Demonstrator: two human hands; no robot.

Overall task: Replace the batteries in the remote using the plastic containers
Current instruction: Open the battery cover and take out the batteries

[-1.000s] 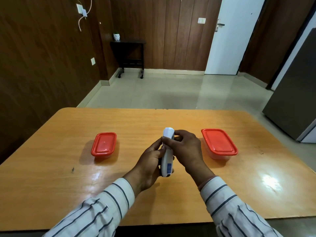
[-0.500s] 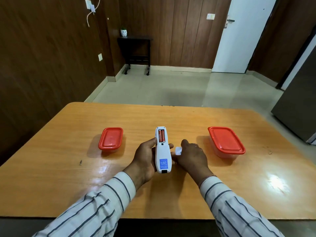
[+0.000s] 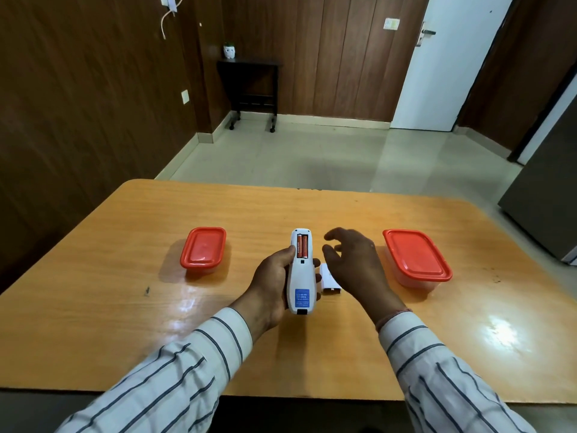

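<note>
**Remote opened, old cells not yet out**

The orange wooden table [image 3: 343, 214] carried everything in a row across its middle, which seemed meant to keep both boxes within one reach of either arm. The larger red-lidded container [image 3: 416, 256] stood toward the right edge and the smaller red-lidded container [image 3: 203, 249] toward the left edge. Both were lidded, so which held the fresh cells could not be told.

Between them, nearer the front edge, the left hand [image 3: 271, 282] gripped the white remote [image 3: 300, 276] around its sides. It held the remote back-up with the open bay pointing to the far edge, probably so the bay faced the free hand. The right hand [image 3: 352, 260] hovered just beside the remote, fingers loosely spread and holding nothing.

Partly under that hand, the white battery cover [image 3: 329, 279] lay on the table beside the remote, likely parked close for refitting.

Two orange batteries [image 3: 302, 245] sat side by side in the bay. Lettering ran along one but was too small to read. The blue label [image 3: 302, 297] on the remote's back carried white print, also illegible.
</note>
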